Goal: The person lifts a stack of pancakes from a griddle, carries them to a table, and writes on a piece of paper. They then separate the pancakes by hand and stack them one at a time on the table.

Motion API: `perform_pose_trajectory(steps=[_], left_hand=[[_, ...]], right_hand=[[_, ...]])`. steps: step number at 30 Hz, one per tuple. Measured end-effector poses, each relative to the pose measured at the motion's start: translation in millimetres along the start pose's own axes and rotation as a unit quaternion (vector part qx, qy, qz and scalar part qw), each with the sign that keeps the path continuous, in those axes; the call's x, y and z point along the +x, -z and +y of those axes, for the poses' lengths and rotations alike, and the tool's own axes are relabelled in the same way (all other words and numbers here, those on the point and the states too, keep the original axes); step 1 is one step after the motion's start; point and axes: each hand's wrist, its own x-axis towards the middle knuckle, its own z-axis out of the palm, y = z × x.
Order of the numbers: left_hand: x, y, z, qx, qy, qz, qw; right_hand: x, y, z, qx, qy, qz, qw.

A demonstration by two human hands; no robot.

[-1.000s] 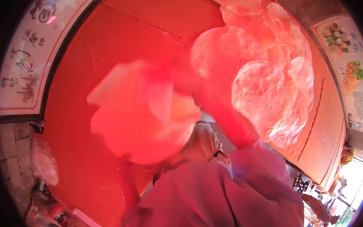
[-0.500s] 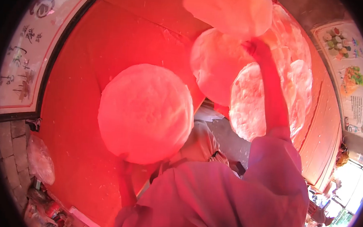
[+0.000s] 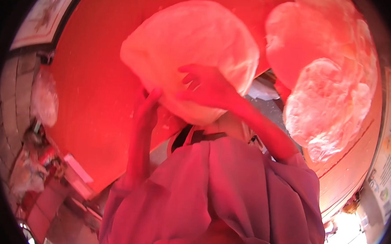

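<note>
A large round flat sheet, pale and dough-like point(image 3: 195, 38), lies in front of me over the red surface, its near edge close to my body. My left hand point(image 3: 146, 108) is at the sheet's lower left edge, the thumb pointing up; whether it pinches the edge is not clear. Over the lower middle of the sheet is my right hand point(image 3: 208, 85), its fingers spread and curved, gripping nothing. To the right, several similar thin sheets point(image 3: 327, 102) overlap in a bright, wrinkled pile.
The red tabletop point(image 3: 91, 94) reaches from the left to the far side. Framed printed panels stand at the upper left point(image 3: 42, 16) and right point(image 3: 385, 163). A clear plastic bag point(image 3: 45, 97) and assorted items are at the lower left.
My right hand has come from the pile at the right to the sheet in front of me. The view has shifted, and the sheet's outline is less round. My left hand's thumb now shows.
</note>
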Motion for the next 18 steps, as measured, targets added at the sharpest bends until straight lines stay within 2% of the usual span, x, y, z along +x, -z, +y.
perform_pose_trajectory(steps=[1, 4, 7, 10, 13, 16, 18], left_hand=[[-0.7, -1.8, 0.1, 0.007, 0.005, 0.01, 1.0], [-0.9, -5.5, 5.1, 0.002, 0.002, -0.006, 1.0], [-0.7, -5.7, 4.5, 0.013, 0.021, 0.029, 0.999], [-2.9, -3.6, 2.3, 0.006, 0.015, 0.056, 0.998], [-2.9, 4.8, -0.1, -0.004, 0.035, 0.046, 0.998], [-1.7, 11.1, -3.4, -0.019, 0.036, 0.042, 0.998], [-2.7, 20.2, -5.4, -0.034, 0.036, 0.042, 0.998]], right_hand=[[-2.3, 4.6, -15.4, 0.001, -0.038, -0.016, 0.999], [-5.9, -7.7, -22.4, -0.04, 0.022, 0.02, 0.999], [-1.7, -8.5, -13.3, -0.041, 0.008, 0.007, 0.999], [0.6, -1.8, -3.4, -0.001, -0.042, 0.048, 0.998], [2.1, -7.7, 5.5, 0.015, -0.025, 0.097, 0.995], [6.7, -20.2, 2.1, 0.038, -0.053, 0.069, 0.996], [10.6, -10.0, 8.2, 0.124, -0.098, 0.035, 0.987]])
